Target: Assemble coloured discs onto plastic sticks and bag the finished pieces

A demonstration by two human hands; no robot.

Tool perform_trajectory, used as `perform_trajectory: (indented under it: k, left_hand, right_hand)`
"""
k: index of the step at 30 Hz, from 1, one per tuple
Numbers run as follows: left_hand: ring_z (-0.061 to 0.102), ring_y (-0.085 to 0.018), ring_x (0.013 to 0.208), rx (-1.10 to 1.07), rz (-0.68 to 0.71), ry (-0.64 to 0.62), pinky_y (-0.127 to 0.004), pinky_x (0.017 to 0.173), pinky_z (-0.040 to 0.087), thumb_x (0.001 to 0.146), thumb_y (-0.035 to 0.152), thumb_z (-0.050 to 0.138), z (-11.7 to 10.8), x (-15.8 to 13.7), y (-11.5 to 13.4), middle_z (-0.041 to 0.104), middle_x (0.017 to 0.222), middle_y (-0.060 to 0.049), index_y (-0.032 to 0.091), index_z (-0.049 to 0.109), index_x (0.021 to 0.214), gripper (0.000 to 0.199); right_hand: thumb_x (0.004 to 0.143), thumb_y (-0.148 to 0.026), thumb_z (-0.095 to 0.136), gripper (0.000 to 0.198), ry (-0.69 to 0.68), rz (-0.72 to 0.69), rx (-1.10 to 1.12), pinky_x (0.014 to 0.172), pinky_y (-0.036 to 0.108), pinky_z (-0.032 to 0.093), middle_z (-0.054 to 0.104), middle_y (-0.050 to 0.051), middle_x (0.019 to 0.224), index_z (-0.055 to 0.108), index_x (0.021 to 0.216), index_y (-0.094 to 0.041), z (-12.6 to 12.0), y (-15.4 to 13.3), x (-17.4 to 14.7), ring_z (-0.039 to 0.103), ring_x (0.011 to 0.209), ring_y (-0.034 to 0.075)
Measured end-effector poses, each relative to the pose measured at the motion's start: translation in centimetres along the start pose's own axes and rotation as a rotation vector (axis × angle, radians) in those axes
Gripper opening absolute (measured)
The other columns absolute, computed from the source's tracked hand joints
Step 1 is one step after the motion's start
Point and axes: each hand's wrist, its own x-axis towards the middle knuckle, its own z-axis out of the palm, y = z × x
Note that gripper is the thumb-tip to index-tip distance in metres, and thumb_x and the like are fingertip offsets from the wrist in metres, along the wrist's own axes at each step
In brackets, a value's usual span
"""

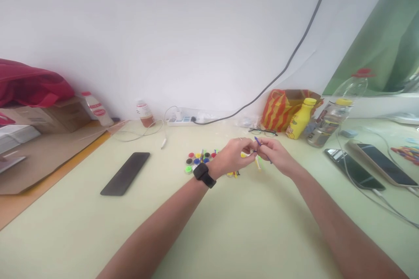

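Blue piece [257, 141] pinched in grip of left hand [236, 156] and right hand [275, 156]; bottle [143, 109] near wall [147, 30] holds amber liquid [148, 121].

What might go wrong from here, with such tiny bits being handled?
The slim blue piece shows at the fingers where the left hand and right hand meet, so it might slip and drop. The black watch on the left wrist sits right by the small round pieces; a sideways sweep of that arm could perhaps scatter them.
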Motion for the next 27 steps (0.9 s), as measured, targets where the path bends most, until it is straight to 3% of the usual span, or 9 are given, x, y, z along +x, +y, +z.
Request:
perform_trajectory:
  k: [2, 6, 11, 15, 20, 23, 27]
  left_hand:
    - [0.069, -0.017, 0.089, 0.041, -0.022, -0.007, -0.030, 0.088, 0.057, 0.095, 0.024, 0.063, 0.6, -0.1, -0.1, 0.073, 0.102, -0.006, 0.018, 0.069, 0.107, 0.014]
    - [0.068, -0.018, 0.087, 0.137, -0.029, -0.124, -0.030, 0.084, 0.054, 0.095, 0.024, 0.064, 2.3, -0.6, -0.6, 0.072, 0.094, -0.006, 0.018, 0.073, 0.097, 0.011]
    - [0.067, -0.019, 0.085, 0.292, -0.015, -0.295, -0.029, 0.077, 0.050, 0.095, 0.022, 0.063, 3.4, -1.3, -1.2, 0.072, 0.091, -0.006, 0.019, 0.071, 0.089, 0.010]
    - [0.064, -0.022, 0.090, 0.478, 0.057, -0.302, -0.032, 0.082, 0.048, 0.094, 0.020, 0.062, 3.0, -1.4, -1.3, 0.071, 0.086, -0.006, 0.020, 0.072, 0.098, 0.011]
    - [0.059, -0.025, 0.100, 0.652, 0.112, -0.325, -0.038, 0.087, 0.046, 0.100, 0.022, 0.054, 2.8, -1.3, -1.5, 0.073, 0.093, -0.008, 0.020, 0.072, 0.090, 0.021]
    - [0.056, -0.028, 0.108, 0.718, 0.091, -0.294, -0.040, 0.089, 0.046, 0.100, 0.028, 0.057, 3.0, -1.5, -1.7, 0.072, 0.109, -0.010, 0.020, 0.073, 0.101, 0.018]
    - [0.054, -0.029, 0.116, 0.699, 0.069, -0.218, -0.043, 0.098, 0.046, 0.100, 0.032, 0.059, 2.5, -1.6, -1.7, 0.068, 0.124, -0.010, 0.022, 0.070, 0.120, 0.025]
  right_hand:
    - [0.084, -0.031, 0.055, 0.020, 0.029, 0.020, -0.094, 0.051, 0.026, 0.030, 0.042, -0.006, 0.056, 0.068, 0.093, -0.020, -0.6, 0.5, 0.1, 0.038, 0.051, 0.012]
    - [0.082, -0.024, 0.056, 0.029, 0.212, 0.060, -0.507, 0.062, 0.029, 0.042, 0.060, -0.001, 0.067, 0.072, 0.106, -0.019, -1.9, 2.7, 0.5, 0.057, 0.064, 0.018]
    - [0.087, -0.028, 0.059, 0.030, 0.146, 0.100, -0.715, 0.068, 0.031, 0.046, 0.073, 0.004, 0.080, 0.072, 0.113, -0.020, -3.2, 4.7, 0.8, 0.066, 0.072, 0.021]
    - [0.087, -0.026, 0.059, 0.014, 0.229, 0.124, -0.879, 0.068, 0.031, 0.044, 0.076, 0.005, 0.088, 0.072, 0.093, -0.023, -5.2, 5.1, 0.8, 0.067, 0.074, 0.021]
    - [0.086, -0.030, 0.063, 0.011, 0.336, 0.219, -1.046, 0.065, 0.032, 0.042, 0.076, 0.006, 0.091, 0.072, 0.085, -0.023, -7.5, 5.8, 0.4, 0.068, 0.081, 0.024]
    - [0.085, -0.037, 0.067, 0.015, 0.271, 0.282, -1.058, 0.066, 0.032, 0.042, 0.076, 0.006, 0.094, 0.073, 0.082, -0.024, -7.8, 6.3, 0.2, 0.069, 0.084, 0.024]
    - [0.084, -0.031, 0.066, 0.012, 0.200, 0.272, -1.029, 0.066, 0.031, 0.042, 0.077, 0.005, 0.093, 0.073, 0.078, -0.024, -7.8, 6.6, 0.3, 0.069, 0.084, 0.023]
